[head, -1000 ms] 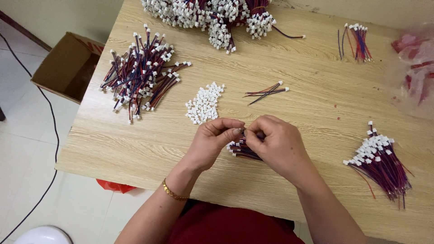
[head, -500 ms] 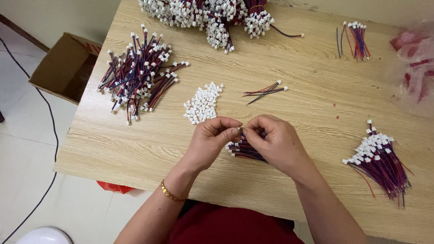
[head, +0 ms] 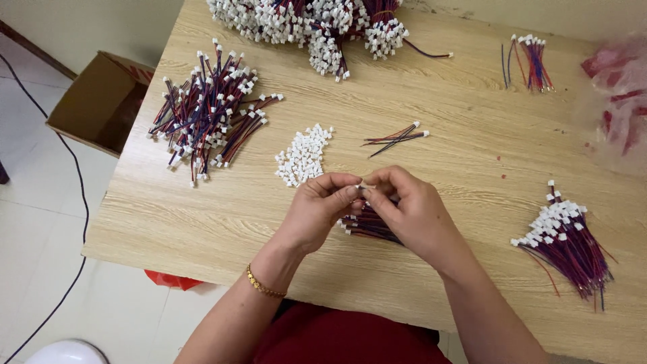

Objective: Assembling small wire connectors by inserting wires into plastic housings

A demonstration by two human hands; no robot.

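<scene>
1. We look down on a light wooden table [head: 472, 155] standing on a pale tiled floor [head: 40, 222]; the table's left edge runs diagonally past an open cardboard box [head: 94, 101] on the floor, and its near edge lies just in front of us.
2. Along the far edge sits a big heap of wires with white connectors [head: 310, 23], and at the right edge a blurred clear plastic bag [head: 620, 94] with red contents.
3. At far left lies a loose pile of red, blue and black wires [head: 205, 114]; at near right, a fanned bundle of finished wires [head: 566, 243].
4. Open tabletop shows between these piles, mostly right of centre.
5. Our left hand [head: 317, 212] and right hand [head: 411, 209] meet above the near-middle, fingertips pinched together on a tiny white connector [head: 359, 189].
6. A small wire bundle [head: 367, 226] lies on the table directly beneath both hands.
7. Just beyond the left hand lies a pile of loose white connectors [head: 303, 155]; beyond the right, a few loose wires [head: 397, 137].
</scene>
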